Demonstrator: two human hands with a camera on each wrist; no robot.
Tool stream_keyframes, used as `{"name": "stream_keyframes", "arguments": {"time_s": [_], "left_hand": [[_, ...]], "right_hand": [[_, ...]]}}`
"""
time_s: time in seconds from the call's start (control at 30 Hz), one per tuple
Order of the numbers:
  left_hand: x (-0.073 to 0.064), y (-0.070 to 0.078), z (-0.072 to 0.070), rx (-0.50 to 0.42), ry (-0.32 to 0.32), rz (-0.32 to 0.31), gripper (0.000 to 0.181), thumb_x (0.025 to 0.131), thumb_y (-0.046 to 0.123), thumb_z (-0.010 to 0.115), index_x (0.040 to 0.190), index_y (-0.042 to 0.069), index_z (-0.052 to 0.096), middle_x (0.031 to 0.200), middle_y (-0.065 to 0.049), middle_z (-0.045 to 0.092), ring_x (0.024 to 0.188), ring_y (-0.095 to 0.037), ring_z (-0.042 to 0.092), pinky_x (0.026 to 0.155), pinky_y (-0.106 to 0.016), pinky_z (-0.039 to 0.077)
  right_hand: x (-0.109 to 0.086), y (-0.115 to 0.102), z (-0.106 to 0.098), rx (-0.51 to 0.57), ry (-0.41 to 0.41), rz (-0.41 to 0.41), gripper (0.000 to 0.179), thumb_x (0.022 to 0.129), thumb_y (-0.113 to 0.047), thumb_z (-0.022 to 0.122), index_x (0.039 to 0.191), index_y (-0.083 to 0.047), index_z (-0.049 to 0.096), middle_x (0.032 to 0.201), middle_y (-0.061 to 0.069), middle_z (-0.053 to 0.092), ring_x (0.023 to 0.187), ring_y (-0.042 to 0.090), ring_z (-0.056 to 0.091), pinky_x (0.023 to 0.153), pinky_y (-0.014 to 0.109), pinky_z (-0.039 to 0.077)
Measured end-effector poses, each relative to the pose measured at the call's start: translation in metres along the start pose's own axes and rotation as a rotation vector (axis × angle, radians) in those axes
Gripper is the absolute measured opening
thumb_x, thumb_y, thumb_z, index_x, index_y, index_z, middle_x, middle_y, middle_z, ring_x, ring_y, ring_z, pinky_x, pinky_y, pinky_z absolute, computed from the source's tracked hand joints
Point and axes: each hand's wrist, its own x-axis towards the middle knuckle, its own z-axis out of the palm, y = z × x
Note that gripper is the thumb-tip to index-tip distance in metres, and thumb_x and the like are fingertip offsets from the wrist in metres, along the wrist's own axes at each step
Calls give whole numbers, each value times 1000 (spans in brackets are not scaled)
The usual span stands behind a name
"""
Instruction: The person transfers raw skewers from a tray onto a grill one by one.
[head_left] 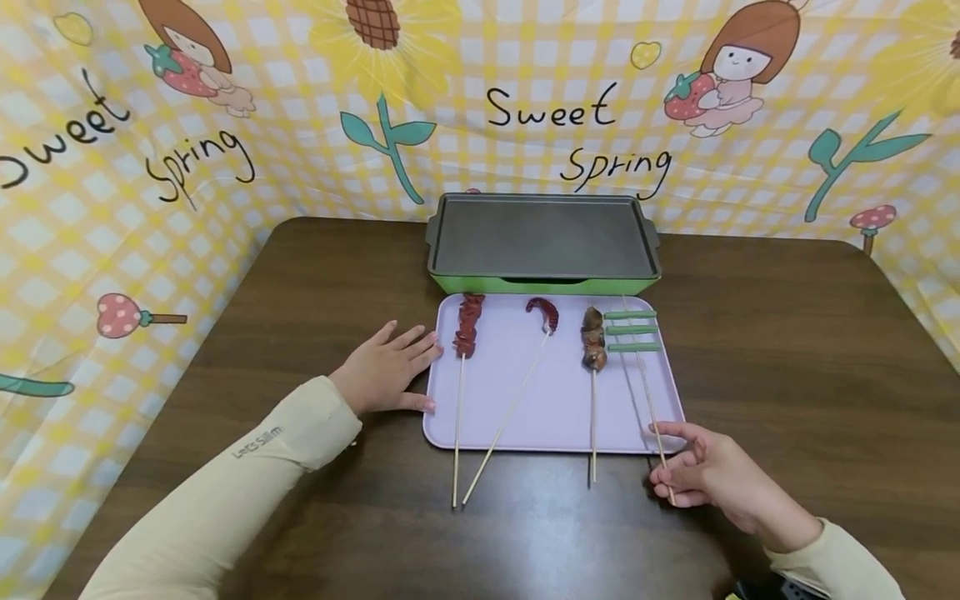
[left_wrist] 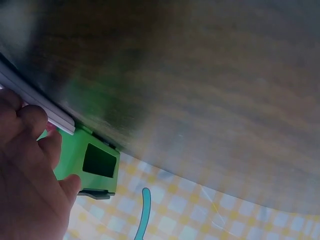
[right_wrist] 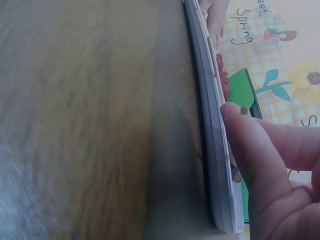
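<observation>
A lilac tray (head_left: 547,417) lies on the table. My left hand (head_left: 386,371) rests at its left edge with fingers spread, also seen as the same left hand (left_wrist: 30,170) in the left wrist view. At the tray's front right corner, my right hand (head_left: 708,475) pinches the stick of a skewer with several green pieces (head_left: 632,331). In the right wrist view the stick's end shows between thumb and fingers of the right hand (right_wrist: 265,160). On the tray lie a folded red meat skewer (head_left: 467,325), a curled dark-red skewer (head_left: 546,315) and a brown chunk skewer (head_left: 593,342).
Right behind the tray stands a green grill with a flat dark plate (head_left: 543,237). The sticks overhang the tray's front edge. A yellow checked cloth (head_left: 510,50) hangs around the back and left of the brown table (head_left: 810,350). A dark object (head_left: 780,587) sits at the bottom right.
</observation>
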Motion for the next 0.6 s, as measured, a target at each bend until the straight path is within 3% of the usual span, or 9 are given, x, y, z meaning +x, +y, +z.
{"name": "stream_keyframes", "arguments": {"time_s": [0.27, 0.6], "left_hand": [[1, 1, 4, 8, 62, 20, 82, 88, 62, 51, 145, 5, 41, 152, -13, 33, 142, -32, 24, 112, -56, 15], [0, 1, 0, 14, 44, -4, 83, 87, 64, 51, 146, 7, 40, 151, -12, 35, 142, -31, 24, 112, -57, 15]], "right_hand": [[-6, -1, 1, -49, 41, -24, 69, 87, 11, 57, 140, 19, 14, 83, 10, 68, 69, 15, 67, 61, 29, 57], [-3, -8, 4, -75, 68, -56, 67, 88, 9, 59, 139, 20, 18, 84, 12, 70, 70, 17, 68, 63, 32, 57]]}}
